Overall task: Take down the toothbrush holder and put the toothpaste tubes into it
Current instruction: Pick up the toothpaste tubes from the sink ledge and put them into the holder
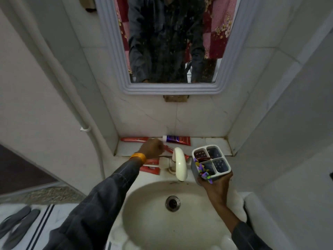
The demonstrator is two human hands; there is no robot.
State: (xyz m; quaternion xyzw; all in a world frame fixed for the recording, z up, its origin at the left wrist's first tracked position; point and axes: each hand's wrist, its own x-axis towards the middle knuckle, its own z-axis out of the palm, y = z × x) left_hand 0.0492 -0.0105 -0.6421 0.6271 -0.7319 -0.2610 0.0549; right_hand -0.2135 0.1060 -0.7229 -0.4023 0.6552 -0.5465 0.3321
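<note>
My right hand (215, 184) holds a white and grey toothbrush holder (221, 165) with four compartments above the right rim of the sink. Purple and yellow items stick out of its near left compartment, and a red item lies in its far left one. My left hand (152, 148) is closed around a red toothpaste tube (169, 149) on the ledge behind the tap. Against the back wall lie a blue and red tube (177, 139) and a long red tube (134, 139). Another red tube (151, 168) lies left of the tap, under my wrist.
A cream tap (179, 163) stands between my hands over the white sink (144, 210). A mirror (171, 42) hangs on the tiled wall above the ledge. A white pipe (84, 129) runs down the left wall. Grey slippers (16, 224) lie on the floor at lower left.
</note>
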